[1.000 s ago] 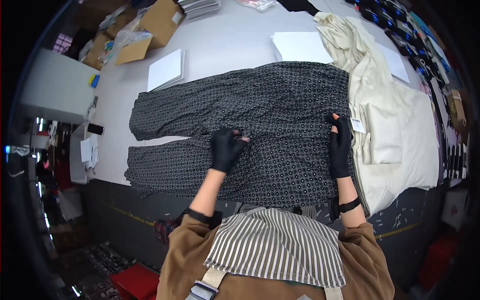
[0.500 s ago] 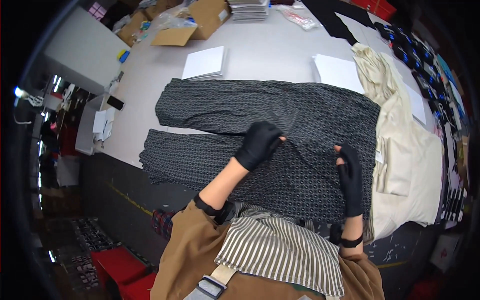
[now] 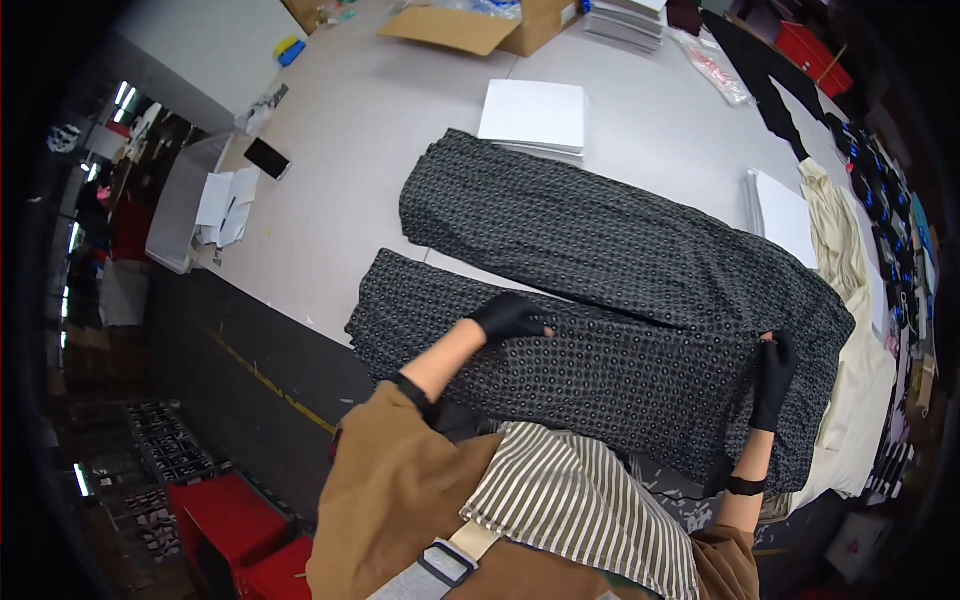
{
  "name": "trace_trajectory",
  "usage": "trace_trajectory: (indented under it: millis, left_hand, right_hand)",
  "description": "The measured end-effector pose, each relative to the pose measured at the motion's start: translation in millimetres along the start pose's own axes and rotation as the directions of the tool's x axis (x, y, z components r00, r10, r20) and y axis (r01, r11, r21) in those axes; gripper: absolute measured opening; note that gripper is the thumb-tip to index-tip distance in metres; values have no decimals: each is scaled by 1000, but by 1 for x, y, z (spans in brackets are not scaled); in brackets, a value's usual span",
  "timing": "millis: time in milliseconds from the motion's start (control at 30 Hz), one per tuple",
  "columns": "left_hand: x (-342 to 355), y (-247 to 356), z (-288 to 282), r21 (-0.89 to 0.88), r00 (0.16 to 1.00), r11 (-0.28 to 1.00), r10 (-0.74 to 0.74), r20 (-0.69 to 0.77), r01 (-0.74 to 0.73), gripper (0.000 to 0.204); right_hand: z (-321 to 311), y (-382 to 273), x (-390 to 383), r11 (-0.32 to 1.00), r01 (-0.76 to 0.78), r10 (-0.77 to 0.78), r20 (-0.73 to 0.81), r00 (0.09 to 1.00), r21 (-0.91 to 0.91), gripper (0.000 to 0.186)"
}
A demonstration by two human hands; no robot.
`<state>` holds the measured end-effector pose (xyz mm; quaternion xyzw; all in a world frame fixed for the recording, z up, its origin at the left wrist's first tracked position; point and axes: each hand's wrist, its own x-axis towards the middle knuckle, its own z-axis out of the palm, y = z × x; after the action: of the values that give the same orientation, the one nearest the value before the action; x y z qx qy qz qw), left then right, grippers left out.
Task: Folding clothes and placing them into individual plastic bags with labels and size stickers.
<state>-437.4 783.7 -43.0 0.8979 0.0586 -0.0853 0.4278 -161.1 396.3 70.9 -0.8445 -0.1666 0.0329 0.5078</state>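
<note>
Black-gloved left hand (image 3: 508,317) and right hand (image 3: 775,382) apparently straighten dark patterned cloth trousers (image 3: 620,378); pinch cannot be confirmed; next calls for even tension.

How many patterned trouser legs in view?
2. The far leg lies beside a white stack; the near leg lies closer to the person, with the left hand over it. Anything underneath would be hidden.

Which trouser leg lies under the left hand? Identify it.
The near leg lies under the left hand, toward the striped apron; the far leg lies beyond that hand.
</note>
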Motion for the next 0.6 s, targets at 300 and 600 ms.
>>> trace_trajectory:
  millis: [300, 600]
  left_hand:
    - [54, -127, -151, 461, 795, 887, 259, -549, 29, 34]
    - [50, -147, -143, 583, 900, 743, -61, -432, 330, 54]
  right_hand:
    - [17, 3, -1, 977, 35, -50, -68, 996, -211, 12]
    - [7, -9, -6, 990, -129, 121, -132, 984, -59, 13]
